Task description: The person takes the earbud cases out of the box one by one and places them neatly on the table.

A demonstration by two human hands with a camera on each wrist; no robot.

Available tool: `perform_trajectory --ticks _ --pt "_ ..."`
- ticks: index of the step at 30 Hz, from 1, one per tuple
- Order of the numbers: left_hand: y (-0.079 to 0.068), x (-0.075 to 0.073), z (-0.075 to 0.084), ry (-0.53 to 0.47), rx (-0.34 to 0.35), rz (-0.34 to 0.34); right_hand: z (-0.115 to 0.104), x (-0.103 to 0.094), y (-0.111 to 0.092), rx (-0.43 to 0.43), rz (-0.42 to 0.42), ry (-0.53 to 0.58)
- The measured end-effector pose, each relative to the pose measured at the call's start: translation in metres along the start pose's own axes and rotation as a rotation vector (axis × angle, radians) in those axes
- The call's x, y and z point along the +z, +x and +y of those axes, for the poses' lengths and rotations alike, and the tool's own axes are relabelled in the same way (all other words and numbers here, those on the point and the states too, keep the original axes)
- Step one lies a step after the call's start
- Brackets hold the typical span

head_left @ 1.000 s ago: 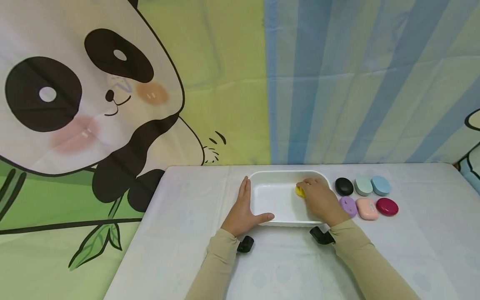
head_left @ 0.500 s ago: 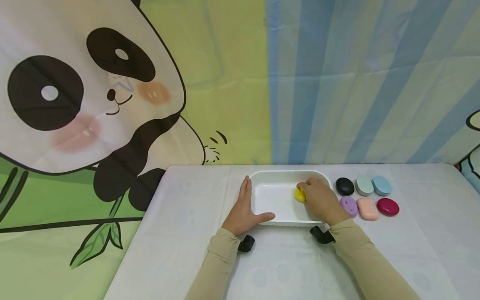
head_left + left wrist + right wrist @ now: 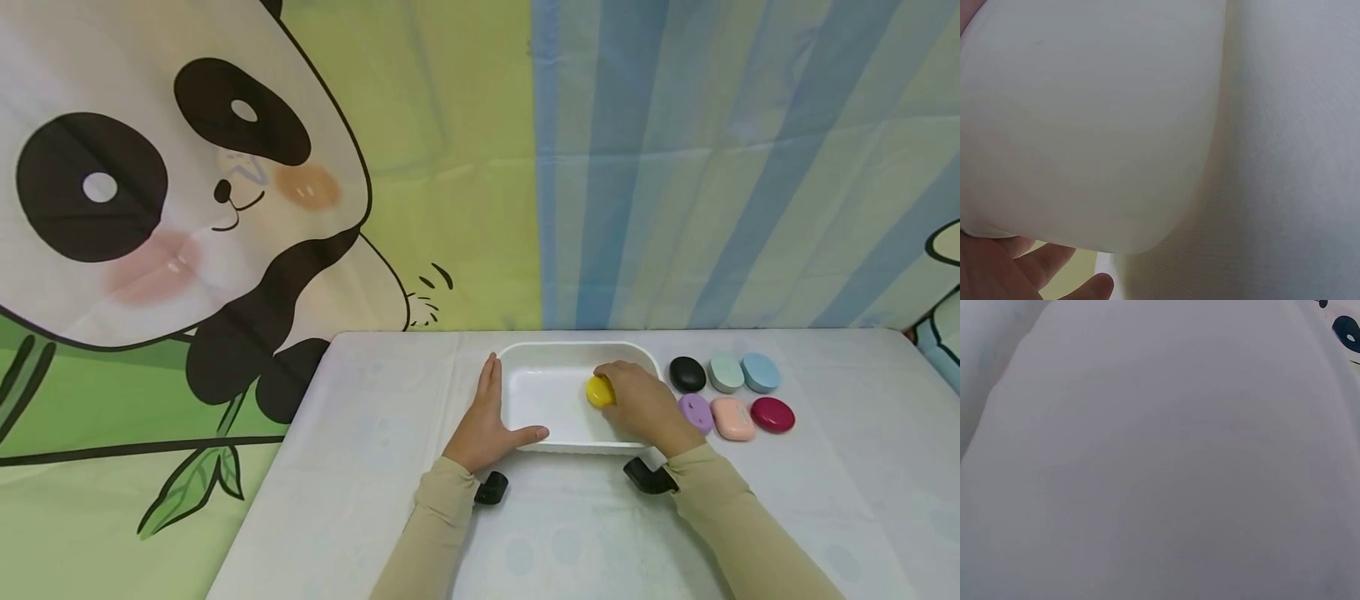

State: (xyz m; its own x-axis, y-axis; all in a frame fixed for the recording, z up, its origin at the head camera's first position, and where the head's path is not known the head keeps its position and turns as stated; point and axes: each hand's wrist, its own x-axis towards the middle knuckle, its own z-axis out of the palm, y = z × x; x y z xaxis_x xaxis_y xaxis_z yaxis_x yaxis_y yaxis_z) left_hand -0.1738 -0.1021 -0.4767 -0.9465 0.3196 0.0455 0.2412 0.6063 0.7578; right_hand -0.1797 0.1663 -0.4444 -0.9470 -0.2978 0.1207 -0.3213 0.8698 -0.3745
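A white rectangular tray (image 3: pixel 546 402) lies on the table in the head view. My left hand (image 3: pixel 482 429) rests against its left end, fingers extended along the side and thumb at the front rim. Over the tray's right part, my right hand (image 3: pixel 639 403) grips a small glossy yellow rounded case (image 3: pixel 597 391), which looks like an earbud case; the fingers cover its right side. In the left wrist view, the tray (image 3: pixel 1097 125) fills much of the picture, with the left fingers (image 3: pixel 1047 262) at its lower edge. Only white surface fills most of the right wrist view; the right hand is hidden there.
Right of the tray, small rounded cases stand in two rows: black (image 3: pixel 687 374), mint (image 3: pixel 726 373) and light blue (image 3: pixel 761 372) behind; purple (image 3: pixel 696 412), peach (image 3: pixel 732 418) and crimson (image 3: pixel 772 414) in front. A printed panda curtain (image 3: pixel 450 167) hangs behind the table (image 3: pixel 570 533).
The yellow case has turned in my right hand and shows more of its face, shifted slightly left. The left hand stays at the tray's left end.
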Motion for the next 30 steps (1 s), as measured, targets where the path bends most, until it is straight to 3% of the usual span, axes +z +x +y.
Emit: perform_trajectory --ticks 8,19,30 --pt "0.001 0.0 0.0 0.006 -0.014 -0.006 0.004 -0.001 -0.005 0.003 0.024 0.05" --pt "0.0 -0.001 0.0 0.006 -0.014 -0.005 -0.002 -0.019 -0.02 -0.031 0.075 0.07" --pt "0.0 0.0 -0.002 0.01 0.009 -0.011 0.0 -0.03 -0.034 -0.012 0.102 0.069"
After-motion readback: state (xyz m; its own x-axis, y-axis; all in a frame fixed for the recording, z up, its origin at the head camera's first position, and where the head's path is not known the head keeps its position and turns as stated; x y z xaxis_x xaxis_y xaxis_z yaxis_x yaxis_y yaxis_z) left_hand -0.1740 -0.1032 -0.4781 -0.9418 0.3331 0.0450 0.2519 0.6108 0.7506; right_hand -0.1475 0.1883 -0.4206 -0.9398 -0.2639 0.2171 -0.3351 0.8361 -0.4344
